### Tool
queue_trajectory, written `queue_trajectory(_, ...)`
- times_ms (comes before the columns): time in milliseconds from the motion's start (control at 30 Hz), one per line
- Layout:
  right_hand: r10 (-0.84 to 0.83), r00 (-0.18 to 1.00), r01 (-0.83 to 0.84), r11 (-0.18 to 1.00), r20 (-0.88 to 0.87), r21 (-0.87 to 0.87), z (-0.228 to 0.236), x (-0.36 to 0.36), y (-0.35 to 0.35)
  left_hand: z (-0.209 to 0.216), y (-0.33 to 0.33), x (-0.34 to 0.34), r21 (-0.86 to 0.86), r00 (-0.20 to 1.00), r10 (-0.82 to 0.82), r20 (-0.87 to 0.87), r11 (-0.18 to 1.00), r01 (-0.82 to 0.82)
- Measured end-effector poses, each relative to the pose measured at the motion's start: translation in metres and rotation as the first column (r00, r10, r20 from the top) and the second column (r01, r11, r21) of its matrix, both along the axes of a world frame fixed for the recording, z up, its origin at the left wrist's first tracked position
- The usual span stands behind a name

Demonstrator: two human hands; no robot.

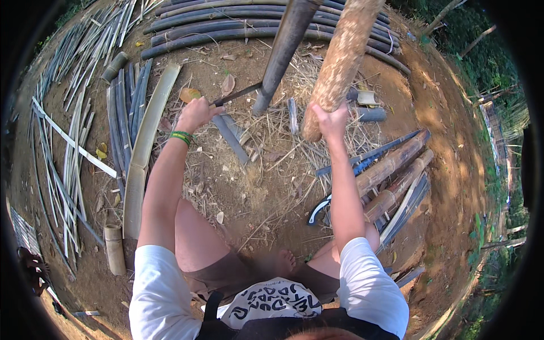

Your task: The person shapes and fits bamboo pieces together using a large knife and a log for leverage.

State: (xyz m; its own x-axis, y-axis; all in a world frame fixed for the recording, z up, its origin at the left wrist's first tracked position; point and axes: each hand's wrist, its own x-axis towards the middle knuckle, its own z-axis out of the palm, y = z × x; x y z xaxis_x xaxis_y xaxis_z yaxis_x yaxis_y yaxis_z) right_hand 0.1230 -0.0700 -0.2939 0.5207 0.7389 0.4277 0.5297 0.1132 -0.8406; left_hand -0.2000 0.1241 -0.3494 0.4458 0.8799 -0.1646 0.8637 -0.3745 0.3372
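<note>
My left hand grips the handle of a dark blade whose tip rests against an upright dark bamboo pole standing on the dirt. My right hand holds a thick, rough, light-brown wooden club, its lower end hanging near the ground to the right of the pole. A green band circles my left wrist. I am crouched low, knees apart, one bare foot showing between them.
Split bamboo strips lie in rows at the left, dark bamboo halves across the back. Short bamboo sections are stacked at the right beside a curved knife. Dry straw covers the dirt. Green slope at right.
</note>
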Motion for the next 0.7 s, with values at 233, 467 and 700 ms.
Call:
queue_trajectory(233,0.051,0.989,-0.13,0.754,-0.14,-0.644,-0.183,0.013,-0.035,-0.071,0.038,0.009,-0.005,0.966,0.111,0.234,0.994,-0.113)
queue_trajectory(467,-0.222,0.762,-0.427,0.534,-0.608,-0.73,-0.181,-0.013,-0.059,-0.061,0.014,-0.007,-0.004,0.993,0.006,0.115,1.0,-0.005)
queue_trajectory(700,-0.275,0.909,0.277,0.96,-0.314,-0.037,-0.033,-0.014,0.04,-0.056,-0.018,0.009,0.123,0.988,-0.119,0.101,0.987,0.107)
